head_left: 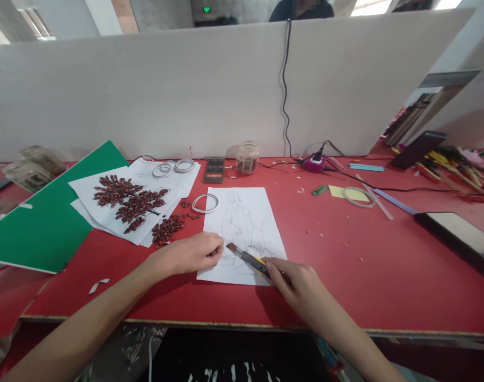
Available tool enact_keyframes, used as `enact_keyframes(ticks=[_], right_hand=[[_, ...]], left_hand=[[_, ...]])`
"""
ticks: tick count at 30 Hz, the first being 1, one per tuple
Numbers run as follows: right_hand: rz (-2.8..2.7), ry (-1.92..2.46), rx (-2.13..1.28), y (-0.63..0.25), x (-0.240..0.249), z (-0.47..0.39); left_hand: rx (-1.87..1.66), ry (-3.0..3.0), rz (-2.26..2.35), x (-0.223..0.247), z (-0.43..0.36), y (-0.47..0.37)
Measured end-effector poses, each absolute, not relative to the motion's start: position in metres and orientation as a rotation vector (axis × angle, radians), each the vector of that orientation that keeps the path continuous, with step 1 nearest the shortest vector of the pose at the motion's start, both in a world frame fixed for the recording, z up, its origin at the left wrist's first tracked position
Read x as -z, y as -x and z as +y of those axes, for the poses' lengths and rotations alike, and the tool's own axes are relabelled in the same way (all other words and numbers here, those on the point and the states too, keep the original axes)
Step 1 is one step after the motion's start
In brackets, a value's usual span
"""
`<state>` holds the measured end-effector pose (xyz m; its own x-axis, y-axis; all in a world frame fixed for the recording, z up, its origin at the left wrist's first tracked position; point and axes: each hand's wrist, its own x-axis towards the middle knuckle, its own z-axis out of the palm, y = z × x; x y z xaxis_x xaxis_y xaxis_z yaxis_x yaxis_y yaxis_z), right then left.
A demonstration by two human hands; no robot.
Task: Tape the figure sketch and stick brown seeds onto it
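My right hand (295,278) grips a utility knife (258,265) with a black and yellow handle; its brownish blade points left over a white sheet with a line drawing of a figure (258,223). My left hand (208,250) is closed at the left edge of that sheet, close to the blade tip; whatever its fingers may hold is hidden. Behind it lies a loose pile of brown seeds (168,229). Farther left, papers (110,212) carry a tree-like pattern of the same seeds (140,206). A roll of white tape (205,203) touches the drawing's upper left corner.
A green board (70,212) lies at the left. Along the white partition (186,90) stand a glass jar (248,156), a calculator-like dark box (214,170) and a purple power adapter (314,163) with black cables. A tablet-like device (460,233) rests at the right on the red table (337,286).
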<state>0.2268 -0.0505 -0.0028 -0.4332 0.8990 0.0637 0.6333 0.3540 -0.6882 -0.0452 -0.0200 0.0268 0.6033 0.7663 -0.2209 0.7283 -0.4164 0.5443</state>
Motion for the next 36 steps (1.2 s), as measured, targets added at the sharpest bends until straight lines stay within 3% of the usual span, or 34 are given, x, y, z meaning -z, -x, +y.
enact_keyframes(ticks=[36], right_hand=[[-2.189, 1.342, -0.860, -0.227, 0.002, -0.050]], left_hand=[[-0.269, -2.144, 1.104, -0.024, -0.022, 0.055]])
